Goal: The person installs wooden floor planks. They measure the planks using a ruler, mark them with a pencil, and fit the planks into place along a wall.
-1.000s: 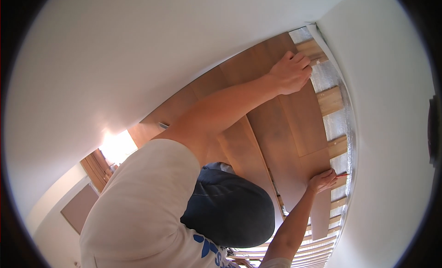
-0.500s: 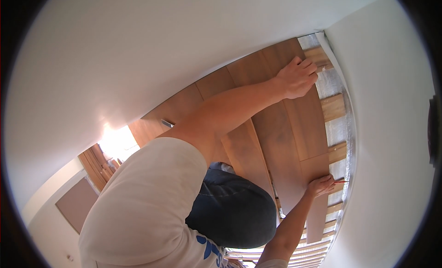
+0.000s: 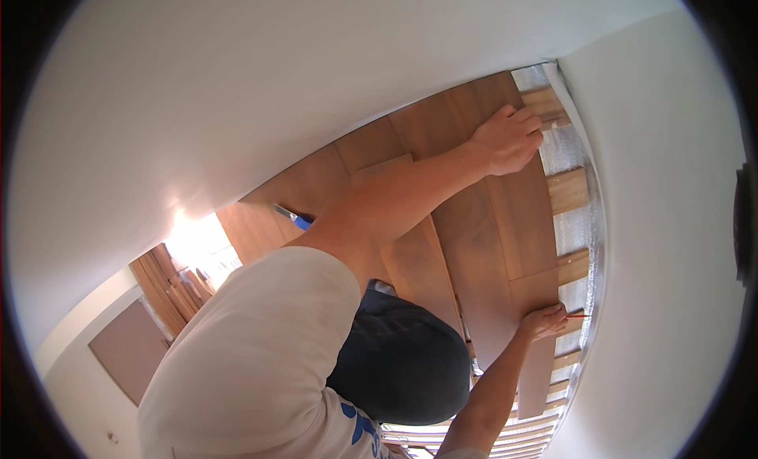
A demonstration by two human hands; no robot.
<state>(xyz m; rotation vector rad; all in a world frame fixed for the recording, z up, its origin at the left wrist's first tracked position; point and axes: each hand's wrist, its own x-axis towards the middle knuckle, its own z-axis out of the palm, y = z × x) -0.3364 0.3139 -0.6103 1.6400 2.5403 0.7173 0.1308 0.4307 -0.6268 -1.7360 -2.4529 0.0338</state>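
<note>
My left hand [image 3: 512, 141] is closed at the right edge of the wooden plank flooring [image 3: 521, 230], its fingers bent over the edge beside exposed battens [image 3: 567, 192] and silvery foil underlay [image 3: 572, 234]. Lower right, my right hand [image 3: 543, 322] is closed round a thin red pencil [image 3: 576, 317], resting on a shorter plank [image 3: 539, 376] by the battens. A blue-handled tool with a metal end [image 3: 294, 217] lies on the planks left of my left forearm, which partly hides it. My dark-trousered knee [image 3: 407, 364] is on the flooring between my arms.
White walls [image 3: 655, 222] border the planks above and to the right, with a white strip of sheet along the right wall. A long gap runs between planks near my knee. At the far left are a bright opening, brown upright wood [image 3: 154, 289] and a grey-brown panel [image 3: 126, 348].
The whole view has shifted, so both hands sit slightly lower in it. More of the blue tool handle and a plank corner behind my left forearm now show. Both hands keep their hold.
</note>
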